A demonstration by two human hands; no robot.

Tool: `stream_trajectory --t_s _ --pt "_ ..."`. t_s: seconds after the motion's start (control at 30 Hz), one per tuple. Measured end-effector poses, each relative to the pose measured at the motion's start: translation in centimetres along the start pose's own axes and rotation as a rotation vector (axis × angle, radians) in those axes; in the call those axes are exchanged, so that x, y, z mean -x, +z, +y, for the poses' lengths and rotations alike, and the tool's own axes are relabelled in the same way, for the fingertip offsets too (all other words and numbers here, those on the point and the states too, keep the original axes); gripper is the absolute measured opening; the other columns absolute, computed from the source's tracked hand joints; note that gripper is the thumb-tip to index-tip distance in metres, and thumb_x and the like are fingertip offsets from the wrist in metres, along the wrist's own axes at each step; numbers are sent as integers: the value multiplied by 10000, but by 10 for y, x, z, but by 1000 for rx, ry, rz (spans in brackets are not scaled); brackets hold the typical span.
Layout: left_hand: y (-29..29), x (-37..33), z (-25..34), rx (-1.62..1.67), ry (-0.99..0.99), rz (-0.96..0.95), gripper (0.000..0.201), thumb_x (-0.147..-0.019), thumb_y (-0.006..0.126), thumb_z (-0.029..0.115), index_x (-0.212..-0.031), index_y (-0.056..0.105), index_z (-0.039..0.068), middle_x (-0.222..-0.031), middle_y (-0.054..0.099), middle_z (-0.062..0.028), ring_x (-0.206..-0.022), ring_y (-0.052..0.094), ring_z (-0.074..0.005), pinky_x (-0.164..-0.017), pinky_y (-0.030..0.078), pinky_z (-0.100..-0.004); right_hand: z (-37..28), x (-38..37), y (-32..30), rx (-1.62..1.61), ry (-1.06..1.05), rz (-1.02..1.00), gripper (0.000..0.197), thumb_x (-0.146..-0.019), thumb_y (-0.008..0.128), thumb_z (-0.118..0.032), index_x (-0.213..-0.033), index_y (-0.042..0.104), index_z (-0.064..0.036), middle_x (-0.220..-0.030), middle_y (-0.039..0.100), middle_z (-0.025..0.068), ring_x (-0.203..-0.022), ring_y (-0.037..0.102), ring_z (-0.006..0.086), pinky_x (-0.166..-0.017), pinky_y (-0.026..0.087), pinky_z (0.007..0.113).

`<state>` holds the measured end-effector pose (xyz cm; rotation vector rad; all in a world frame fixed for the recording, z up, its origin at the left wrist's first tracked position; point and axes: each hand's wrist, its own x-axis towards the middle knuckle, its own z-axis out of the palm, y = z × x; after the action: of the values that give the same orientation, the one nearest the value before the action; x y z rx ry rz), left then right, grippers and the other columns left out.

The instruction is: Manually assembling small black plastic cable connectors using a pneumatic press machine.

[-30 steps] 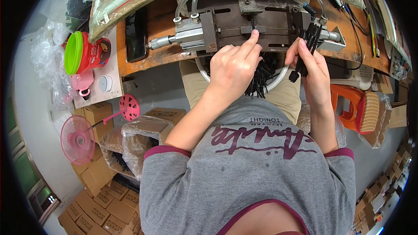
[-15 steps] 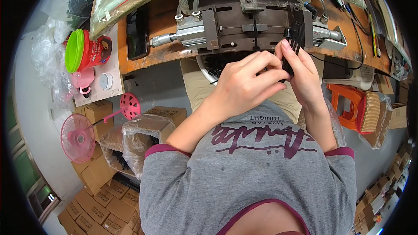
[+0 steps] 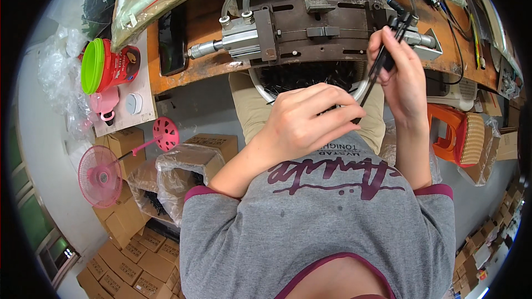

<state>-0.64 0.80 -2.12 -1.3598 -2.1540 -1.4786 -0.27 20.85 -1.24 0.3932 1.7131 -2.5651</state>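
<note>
Right hand [image 3: 405, 69] grasps slim black rods [image 3: 380, 64] by bench [image 3: 216, 67] front edge; probably light, stiffish, best held mid-shaft. Left hand [image 3: 310, 116]: can't tell grip.

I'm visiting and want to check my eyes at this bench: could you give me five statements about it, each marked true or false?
1. The right hand holds thin black parts. True.
2. The left hand is inside the red tub. False: it is in front of the grey shirt, near the lower end of the black parts.
3. The fan is blue. False: it is pink.
4. The red tub has a bright green rim. True.
5. The orange chair is on the person's left. False: it is on the person's right.
</note>
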Motion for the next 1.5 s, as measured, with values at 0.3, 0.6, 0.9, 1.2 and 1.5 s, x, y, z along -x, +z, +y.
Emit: stream_trajectory --t_s 0.3,0.6,0.9,1.2,1.5 --pt "15 7 -33 -437 -136 76 263 -691 817 107 -920 709 35 -1097 693 -80 -811 646 -210 -657 539 -306 1 9 -5 248 -264 89 277 -1036 529 -213 -1115 679 7 -980 632 14 -757 511 28 -671 413 187" --pt "15 -3 -45 -619 -112 -7 231 -709 803 153 -909 720 72 -1160 713 -63 -652 660 -168 -589 494 -265 6 18 -3 728 -588 136 187 -945 607 -13 -1108 696 3 -1069 629 73 -864 605 122 -747 477 235" --pt "17 1 -46 -574 -154 22 236 -713 808 141 -918 723 62 -1180 701 -59 -682 683 -185 -600 514 -269 20 9 -8 1168 -993 86 451 -752 626 59 -1202 642 26 -1122 651 138 -973 633 251 -815 528 335" --pt "12 2 -28 498 -617 236 311 -820 695 -101 -1106 616 -11 -1172 628 -143 -950 697 -225 -822 611 -339 22 4 -12 1247 -1114 -4 464 -762 625 -4 -1224 644 39 -1170 659 180 -912 665 288 -777 546 351" --pt "0 -2 -9 655 -646 108 410 -742 801 -61 -1119 644 -18 -1071 671 -66 -658 484 -14 -623 429 -175 33 -4 4 1240 -1232 -107 504 -744 624 -70 -1231 635 59 -1225 641 184 -884 675 280 -732 567 328"
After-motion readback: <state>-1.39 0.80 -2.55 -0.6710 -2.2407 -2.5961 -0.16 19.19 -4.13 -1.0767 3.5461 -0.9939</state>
